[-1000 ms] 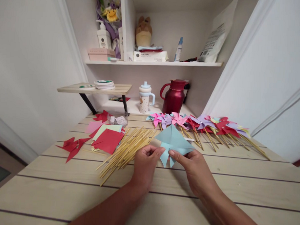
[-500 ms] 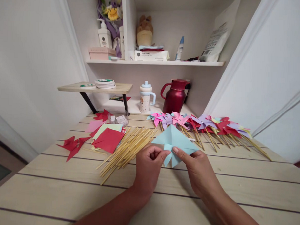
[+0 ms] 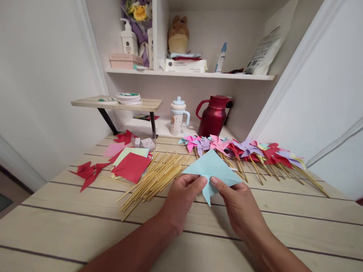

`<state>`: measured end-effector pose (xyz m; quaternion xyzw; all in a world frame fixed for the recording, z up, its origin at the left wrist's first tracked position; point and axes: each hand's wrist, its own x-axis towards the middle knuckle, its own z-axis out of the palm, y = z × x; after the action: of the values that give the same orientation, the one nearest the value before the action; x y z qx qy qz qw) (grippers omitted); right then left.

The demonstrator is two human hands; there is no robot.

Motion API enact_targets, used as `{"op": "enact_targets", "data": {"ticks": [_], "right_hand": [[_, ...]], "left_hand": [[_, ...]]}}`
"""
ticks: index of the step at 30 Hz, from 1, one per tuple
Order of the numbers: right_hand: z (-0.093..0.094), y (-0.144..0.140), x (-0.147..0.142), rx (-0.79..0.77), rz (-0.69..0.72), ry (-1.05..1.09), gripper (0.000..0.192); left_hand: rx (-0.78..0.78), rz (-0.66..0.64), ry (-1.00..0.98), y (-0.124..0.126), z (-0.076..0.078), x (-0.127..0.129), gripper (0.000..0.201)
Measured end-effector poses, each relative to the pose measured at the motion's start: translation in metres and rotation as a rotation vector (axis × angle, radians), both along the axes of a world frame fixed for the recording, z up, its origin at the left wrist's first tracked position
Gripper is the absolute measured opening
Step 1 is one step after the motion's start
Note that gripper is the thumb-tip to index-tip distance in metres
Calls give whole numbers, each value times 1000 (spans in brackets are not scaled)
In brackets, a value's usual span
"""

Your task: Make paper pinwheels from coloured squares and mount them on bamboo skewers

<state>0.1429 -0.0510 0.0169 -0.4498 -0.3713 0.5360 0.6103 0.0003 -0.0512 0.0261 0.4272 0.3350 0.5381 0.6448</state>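
Work piece: one light-blue, partly folded paper sheet [image 3: 212, 165], held just above the pale wood-plank table [image 3: 202, 257], centred before the person and to the right of a loose bundle of thin straw-coloured sticks [image 3: 156, 178]. One corner pointed away from the body, two spread sideways, and a narrow flap hung below the thumbs.

Left hand [image 3: 185, 191]: clamped on the sheet, thumb on top close to the middle, fingers curled beneath. Right hand [image 3: 235, 197]: likewise clamped, thumb pressed just right of the left thumb, fingers under the right-hand side. The two thumbs lay near each other but apart. Reason for this grip, as judged: pressure near the middle would keep thin, springy folds from lifting, while the fingers backed the paper from below.

Pose: both forearms came in from the near edge and converged; wrists were bent slightly inward, hands almost mirrored.

Layout: the stack of red and pale-green paper squares [image 3: 132, 168] sat left of the sticks, a red folded-paper piece [image 3: 89, 172] farther left. The row of multicoloured paper pinwheels [image 3: 219, 143] ran along the far right, sticks toward the person, probably to spare the blades from crushing.
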Motion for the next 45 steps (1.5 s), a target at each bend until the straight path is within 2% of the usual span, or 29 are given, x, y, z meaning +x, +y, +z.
{"op": "enact_targets", "data": {"ticks": [4, 12, 18, 22, 27, 35, 41, 45], "right_hand": [[-2, 0, 0, -15, 11, -16, 27], [-7, 2, 1, -3, 21, -25, 31], [-7, 3, 1, -17, -51, 0, 32], [-5, 2, 0, -20, -62, 26, 32], [-5, 1, -1, -7, -20, 13, 30], [-5, -2, -4, -7, -4, 49, 31], [-3, -5, -8, -46, 76, 61, 29], [0, -5, -7, 9, 102, 69, 27]], "left_hand": [[-57, 28, 4, 1, -2, 0, 29], [-44, 84, 31, -1, 2, 0, 29], [5, 12, -20, -2, 4, 2, 32], [-21, 26, -13, -2, 1, 3, 28], [-46, 137, 43, -2, -1, 3, 22], [-63, 121, 21, 0, -4, 6, 26], [-52, 182, 63, 2, -5, 4, 25], [-98, 235, 81, 5, -2, -3, 25]]}}
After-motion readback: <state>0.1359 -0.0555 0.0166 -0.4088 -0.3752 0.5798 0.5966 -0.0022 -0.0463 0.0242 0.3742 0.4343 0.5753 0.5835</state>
